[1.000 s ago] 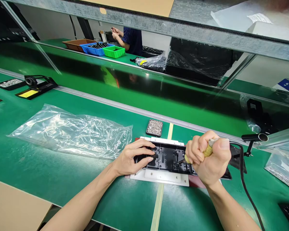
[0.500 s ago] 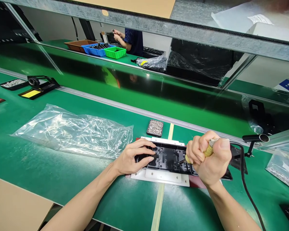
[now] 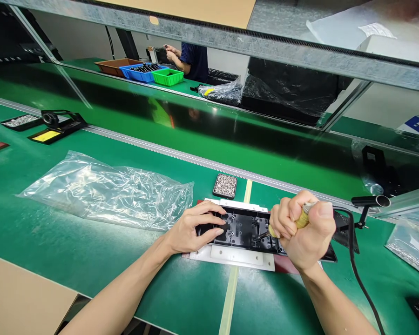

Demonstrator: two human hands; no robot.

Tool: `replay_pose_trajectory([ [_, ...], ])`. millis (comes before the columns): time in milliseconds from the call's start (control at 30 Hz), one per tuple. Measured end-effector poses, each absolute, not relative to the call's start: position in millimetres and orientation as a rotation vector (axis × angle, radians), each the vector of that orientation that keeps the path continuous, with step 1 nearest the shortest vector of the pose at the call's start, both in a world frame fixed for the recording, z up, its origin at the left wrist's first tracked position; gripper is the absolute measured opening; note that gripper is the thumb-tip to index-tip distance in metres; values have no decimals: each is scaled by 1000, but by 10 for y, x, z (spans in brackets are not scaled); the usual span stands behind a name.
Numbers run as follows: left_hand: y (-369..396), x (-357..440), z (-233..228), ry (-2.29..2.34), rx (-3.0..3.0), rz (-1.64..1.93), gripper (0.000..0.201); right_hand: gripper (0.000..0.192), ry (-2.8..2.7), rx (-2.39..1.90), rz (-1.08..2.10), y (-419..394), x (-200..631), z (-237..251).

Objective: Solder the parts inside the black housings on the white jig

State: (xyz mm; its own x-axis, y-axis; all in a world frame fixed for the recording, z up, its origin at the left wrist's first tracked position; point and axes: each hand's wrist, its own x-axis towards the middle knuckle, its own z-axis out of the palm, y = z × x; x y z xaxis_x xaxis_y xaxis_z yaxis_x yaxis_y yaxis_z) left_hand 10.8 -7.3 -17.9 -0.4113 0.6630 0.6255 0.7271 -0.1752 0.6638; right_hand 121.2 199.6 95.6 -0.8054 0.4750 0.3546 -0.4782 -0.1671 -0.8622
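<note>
Two bare hands of one person work at a green bench (image 3: 73, 242). The left hand (image 3: 190, 230) lies flat on the left end of one black plastic part (image 3: 242, 230); its fingers are spread a little and press on the part, without closing around it. The right hand (image 3: 305, 232) is closed in a fist around one tool with a yellow handle (image 3: 302, 219). The tool slants down to the left, and its dark tip (image 3: 261, 236) meets the inside of the black part near its middle. One black cable (image 3: 354, 260) goes from the back of the tool, over the right wrist and down to the lower right.

The black part sits in one white holder (image 3: 232, 258), which is directly in front of the person, on a pale stripe (image 3: 230, 298) of the bench. Just behind the holder lies one small dark tray (image 3: 225, 185) full of tiny bright pieces; I cannot count them. To the left lies one large clear plastic bag (image 3: 108, 190), crumpled, near the left hand but not touching it. At the right edge a second clear bag (image 3: 410, 244) is visible in part.

At the far left stand one black tool stand (image 3: 57, 122) with a yellow pad and one more flat tray (image 3: 21, 121). Behind a glossy barrier are three bins: one brown (image 3: 113, 65), one blue (image 3: 136, 72), one green (image 3: 166, 77). One other person in a dark shirt (image 3: 194, 60) works there, both hands raised.
</note>
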Motion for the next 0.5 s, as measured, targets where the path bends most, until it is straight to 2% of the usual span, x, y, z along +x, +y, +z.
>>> replay_pose_trajectory([
  [500,-74,103,-175,-1997,-1686,-1702,18,52,-1485,2,2041,2002,1223,953],
])
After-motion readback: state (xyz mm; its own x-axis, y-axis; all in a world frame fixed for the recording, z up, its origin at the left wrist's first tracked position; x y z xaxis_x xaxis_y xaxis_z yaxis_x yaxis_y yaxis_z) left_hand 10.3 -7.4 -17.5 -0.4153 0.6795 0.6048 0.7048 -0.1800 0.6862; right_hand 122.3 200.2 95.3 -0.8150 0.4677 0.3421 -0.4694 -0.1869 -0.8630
